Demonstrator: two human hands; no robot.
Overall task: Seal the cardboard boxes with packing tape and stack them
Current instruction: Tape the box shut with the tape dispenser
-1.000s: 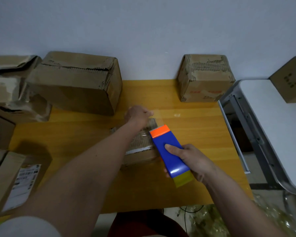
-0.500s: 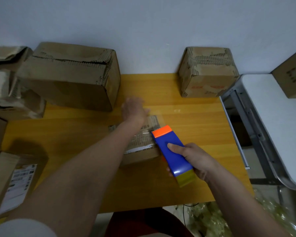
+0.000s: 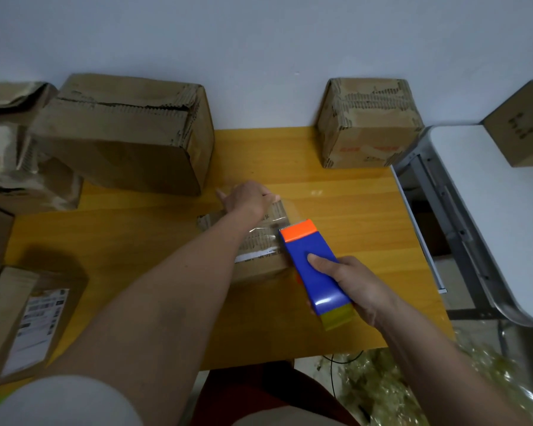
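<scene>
A small flat cardboard box [image 3: 260, 272] lies in the middle of the wooden table [image 3: 351, 216]. My left hand [image 3: 246, 198] rests on its far end and presses down on clear packing tape [image 3: 285, 213]. The fingertips are hidden behind the knuckles. My right hand [image 3: 354, 281] grips a blue tape dispenser [image 3: 299, 250] with an orange head. The dispenser sits at the box's right edge. The tape runs from the dispenser's head across the box top to my left hand.
A large worn box [image 3: 120, 133] stands at the back left, beside crumpled boxes [image 3: 13, 149]. Another box [image 3: 366, 121] stands at the back right. A labelled box [image 3: 28, 318] lies front left. A white table [image 3: 490, 210] on the right bears a box [image 3: 523, 124].
My left hand has shifted a little at the box's far end. The dispenser has stayed at the box's right edge. The view has tilted slightly.
</scene>
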